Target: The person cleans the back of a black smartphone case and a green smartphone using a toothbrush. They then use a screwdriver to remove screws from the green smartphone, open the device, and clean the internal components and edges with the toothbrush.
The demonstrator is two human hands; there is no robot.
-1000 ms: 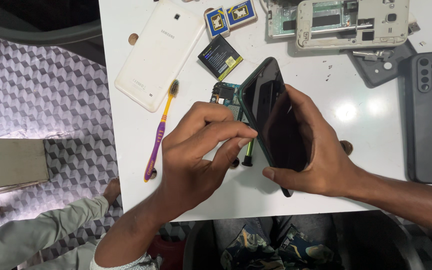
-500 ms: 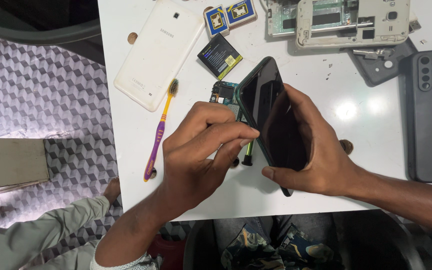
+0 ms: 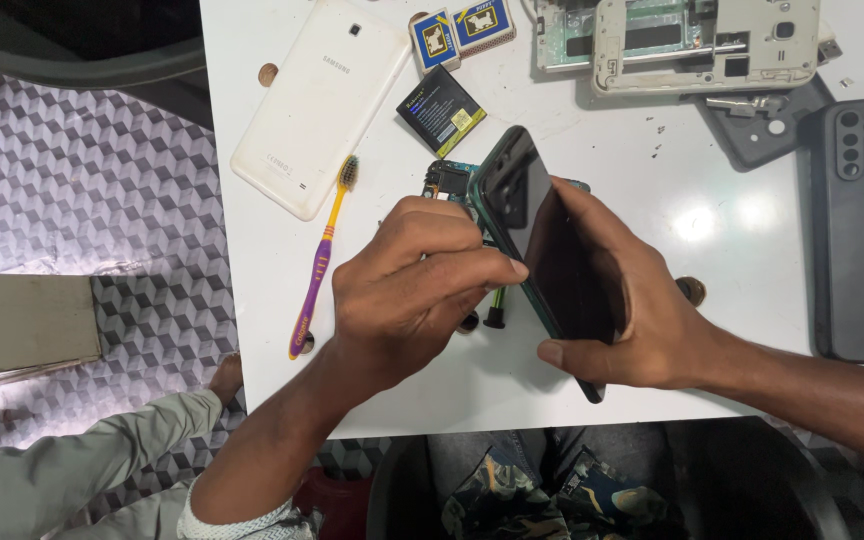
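Smartphone (image 3: 552, 260), dark and glossy, is being tilted up on its edge above the white worktop (image 3: 652, 210), so its long side is facing the working fingers. Right hand (image 3: 642, 310) is cradling it from behind, grip wrapped closed around the body, thumb under the lower edge to steady it. Left hand (image 3: 407, 290) is curling tight, grip pinched shut with the fingertips pressing against the phone's rim; whether a small tool is in there, I cannot tell. Purple-and-yellow toothbrush (image 3: 320, 262) is lying just left, white tablet (image 3: 320, 105) beyond it.
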